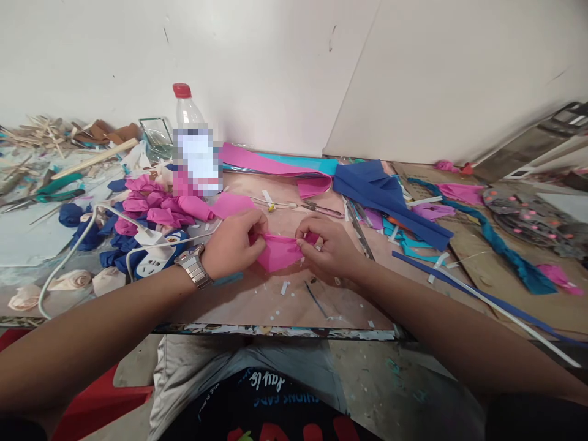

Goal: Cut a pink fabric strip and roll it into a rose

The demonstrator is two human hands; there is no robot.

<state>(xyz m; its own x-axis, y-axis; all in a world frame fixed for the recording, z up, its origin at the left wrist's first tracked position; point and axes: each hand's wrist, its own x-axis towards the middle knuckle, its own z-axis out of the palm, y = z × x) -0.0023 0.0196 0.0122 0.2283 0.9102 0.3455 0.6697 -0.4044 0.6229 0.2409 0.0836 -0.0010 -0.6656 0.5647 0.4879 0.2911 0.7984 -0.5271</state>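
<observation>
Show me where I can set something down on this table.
Fairly bare: the brown tabletop between the pink piece and the front edge, bar small scraps; also the pale sheet between the green-handled tool and the cream rolls. Crowded: left of the left hand, with pink bundles, blue bundles and a power strip.

The left hand (236, 242) and right hand (331, 245) pinch the top of a pink cloth (278, 256) over the bench (257, 309), near the middle of its front edge. A shiny watch (195, 267) is on the left wrist. Toward the bench's left edge are pink bunches (147, 202), a white cord (55, 269) and green-handled pliers (57, 187). A bottle (188, 113) with a red cap stands by the back edge. A long pink strip (257, 160) lies near that edge too, with dark blue cloth (372, 184) beside it. Toward the right edge lies a twisted teal strip (496, 245).
</observation>
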